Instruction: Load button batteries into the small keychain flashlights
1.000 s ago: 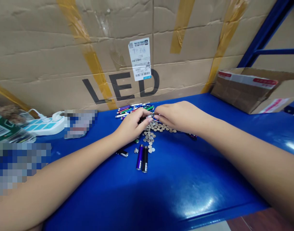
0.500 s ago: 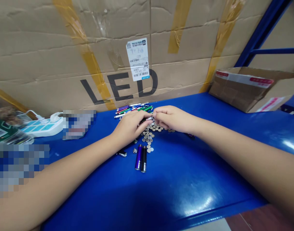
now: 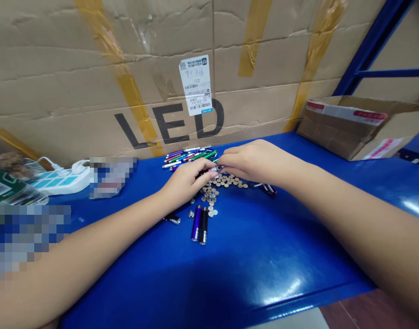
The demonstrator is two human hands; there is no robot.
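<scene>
Between its thumb and fingers my left hand [image 3: 189, 178] holds a dark small flashlight tube, mostly covered by the fingers. My right hand [image 3: 252, 160] has its fingers pinched together at that tube's right end, and a bit of silver metal shows there. Beneath both hands spreads a loose pile of button cells [image 3: 226, 181]. Nearer to me a purple tube [image 3: 196, 224] and a black tube [image 3: 203, 227] lie side by side, with a small silver cap [image 3: 191, 214] beside them. Another black tube [image 3: 173, 219] lies partly behind my left forearm.
Behind my hands is a heap of coloured slim metal flashlights [image 3: 182, 156]. More dark pieces [image 3: 268, 189] lie right of the cells. A power strip [image 3: 61, 180] is at left, an open carton [image 3: 350, 128] at right, and a large cardboard box [image 3: 264, 100] stands behind the blue table [image 3: 250, 260].
My right hand has lifted slightly and turned, its fingers now pointing more downward at the tube's end. More of the dark pieces at right shows. My left hand stays nearly still.
</scene>
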